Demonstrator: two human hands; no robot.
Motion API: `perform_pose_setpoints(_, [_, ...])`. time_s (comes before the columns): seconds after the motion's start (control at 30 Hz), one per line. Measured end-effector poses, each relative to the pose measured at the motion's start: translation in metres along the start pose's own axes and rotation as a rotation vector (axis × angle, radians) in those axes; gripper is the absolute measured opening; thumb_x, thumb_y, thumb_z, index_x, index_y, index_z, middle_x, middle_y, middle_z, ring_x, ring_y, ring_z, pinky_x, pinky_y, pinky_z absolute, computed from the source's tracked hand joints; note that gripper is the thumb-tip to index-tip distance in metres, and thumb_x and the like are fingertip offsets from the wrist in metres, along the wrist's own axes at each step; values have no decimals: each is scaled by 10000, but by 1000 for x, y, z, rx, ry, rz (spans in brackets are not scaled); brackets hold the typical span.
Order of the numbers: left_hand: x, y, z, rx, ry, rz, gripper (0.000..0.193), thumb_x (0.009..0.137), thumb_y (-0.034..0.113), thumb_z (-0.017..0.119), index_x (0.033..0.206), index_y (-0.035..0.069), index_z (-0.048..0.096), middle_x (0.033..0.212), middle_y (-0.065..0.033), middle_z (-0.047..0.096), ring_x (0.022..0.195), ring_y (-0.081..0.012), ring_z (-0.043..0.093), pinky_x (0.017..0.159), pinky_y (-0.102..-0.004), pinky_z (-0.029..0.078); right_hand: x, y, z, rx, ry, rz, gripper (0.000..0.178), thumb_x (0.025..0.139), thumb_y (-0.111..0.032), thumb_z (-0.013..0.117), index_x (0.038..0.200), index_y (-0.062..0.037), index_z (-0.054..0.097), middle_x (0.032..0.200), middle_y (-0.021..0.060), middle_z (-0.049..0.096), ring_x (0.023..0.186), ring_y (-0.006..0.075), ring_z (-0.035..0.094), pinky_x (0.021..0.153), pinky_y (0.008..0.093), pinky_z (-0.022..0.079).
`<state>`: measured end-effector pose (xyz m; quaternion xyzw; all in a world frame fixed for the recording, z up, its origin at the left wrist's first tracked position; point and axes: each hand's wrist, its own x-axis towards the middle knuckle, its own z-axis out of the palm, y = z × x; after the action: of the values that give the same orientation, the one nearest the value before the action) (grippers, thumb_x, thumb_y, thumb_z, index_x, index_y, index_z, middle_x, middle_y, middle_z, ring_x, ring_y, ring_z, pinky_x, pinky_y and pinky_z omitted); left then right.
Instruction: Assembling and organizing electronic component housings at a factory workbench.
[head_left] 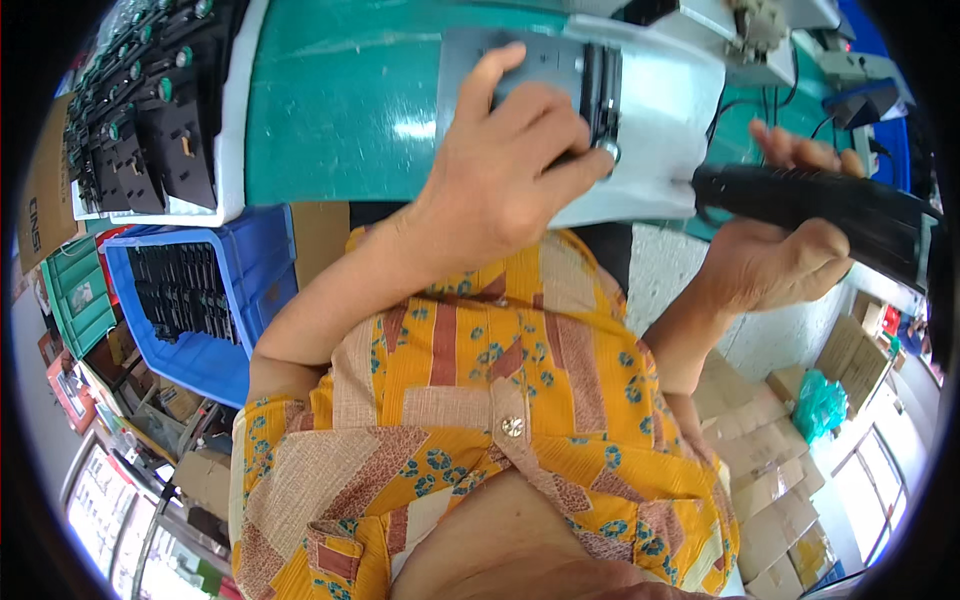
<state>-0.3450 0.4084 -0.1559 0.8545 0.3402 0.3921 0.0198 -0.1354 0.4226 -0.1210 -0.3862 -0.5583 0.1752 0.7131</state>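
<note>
A dark grey flat panel (540, 75) with a black bar-like mechanism (601, 95) along its right edge lies on the bench. My left hand (510, 160) presses down on it, fingers bent and spread across the face. The tip of the thumb meets a small round metal part (611, 152) at the near end of the mechanism. In my right hand (785, 255) is a black electric screwdriver (815, 205), gripped around its body and held sideways. Its thin bit points left toward the panel, apart from it. What lies under my left palm is hidden.
White foam sheet (665, 120) covers part of the green bench (340, 110). At the far left, a white foam tray (235, 120) carries several similar black assemblies; below it, a blue crate (270, 265) holds more. Machines with cables (770, 60) stand at the far right. Cardboard boxes (760, 430) sit lower right.
</note>
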Motion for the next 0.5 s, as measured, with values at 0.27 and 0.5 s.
perform_pose_setpoints(0.27, [-15, 20, 7, -129, 0, -107, 275, 654, 56, 702, 925, 97, 722, 882, -13, 576, 939, -214, 581, 1061, -560, 328, -18, -18, -23, 297, 13, 83, 932, 788, -733, 579, 1348, -22, 360, 974, 108, 561, 724, 222, 573, 598, 359, 507])
perform_pose_setpoints(0.5, [-15, 18, 12, -163, 18, -110, 294, 664, 57, 695, 955, 91, 713, 889, -13, 575, 960, -213, 576, 1073, -575, 312, 17, -37, 12, 621, -245, 165, 882, 777, -735, 599, 1353, -96, 407, 993, 136, 551, 770, 246, 574, 634, 378, 513])
